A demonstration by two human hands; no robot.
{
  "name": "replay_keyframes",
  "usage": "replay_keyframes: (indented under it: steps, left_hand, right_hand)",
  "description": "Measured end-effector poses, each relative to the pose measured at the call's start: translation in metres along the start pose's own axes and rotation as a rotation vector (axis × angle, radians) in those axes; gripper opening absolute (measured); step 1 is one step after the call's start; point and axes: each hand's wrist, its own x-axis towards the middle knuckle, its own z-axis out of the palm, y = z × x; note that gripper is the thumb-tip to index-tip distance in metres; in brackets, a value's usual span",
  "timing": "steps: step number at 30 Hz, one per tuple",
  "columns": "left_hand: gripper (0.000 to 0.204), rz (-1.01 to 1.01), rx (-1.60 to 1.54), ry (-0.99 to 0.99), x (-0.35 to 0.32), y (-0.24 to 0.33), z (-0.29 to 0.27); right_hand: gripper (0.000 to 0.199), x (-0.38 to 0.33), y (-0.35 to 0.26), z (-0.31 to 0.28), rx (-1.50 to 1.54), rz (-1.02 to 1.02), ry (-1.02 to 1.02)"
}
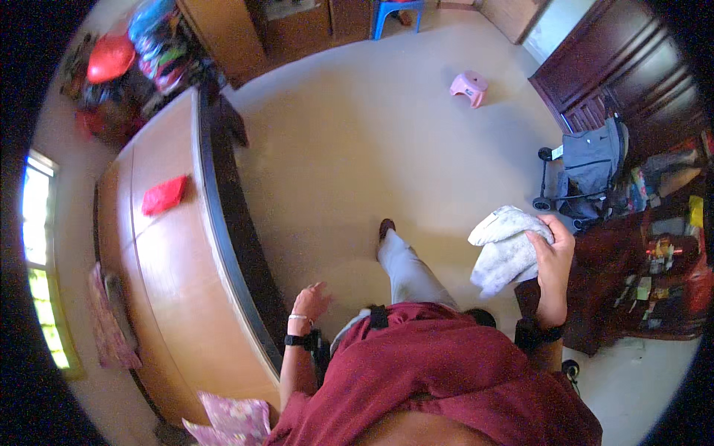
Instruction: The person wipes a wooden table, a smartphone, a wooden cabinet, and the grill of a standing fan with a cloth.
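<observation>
A folded grey-white cloth hangs from my right hand, whose thumb and fingers pinch its right edge in front of me. The cloth droops to the left, above the floor. My left hand swings low at my left side, beside the wooden bed platform. Its fingers are slightly blurred and loosely apart, with nothing seen in them. One of my legs, in light grey trousers, is stretched forward on the floor.
On the platform lie a red packet and pink patterned pillows. A pink stool and a blue stool stand farther off. To the right are a grey stroller and a cluttered dark table. Bags are heaped at far left.
</observation>
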Motion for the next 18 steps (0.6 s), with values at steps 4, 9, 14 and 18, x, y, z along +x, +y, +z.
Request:
replay_keyframes:
  steps: [4,9,14,18]
  left_hand:
    - [0.051,-0.003,-0.123,-0.024,0.056,-0.019,-0.015]
    - [0.051,0.15,0.21,-0.002,0.111,-0.011,-0.058]
    - [0.051,0.144,0.146,0.115,0.17,0.044,-0.124]
    - [0.052,-0.015,0.007,-0.034,0.193,0.136,-0.178]
  right_hand:
    - [0.017,0.07,0.025,-0.004,0.112,0.088,0.04]
    - [0.013,0.144,0.027,-0.005,0.304,0.137,0.18]
    - [0.012,0.204,0.026,0.007,0.228,0.244,0.188]
    - [0.016,0.239,0.04,0.005,0.163,0.107,0.131]
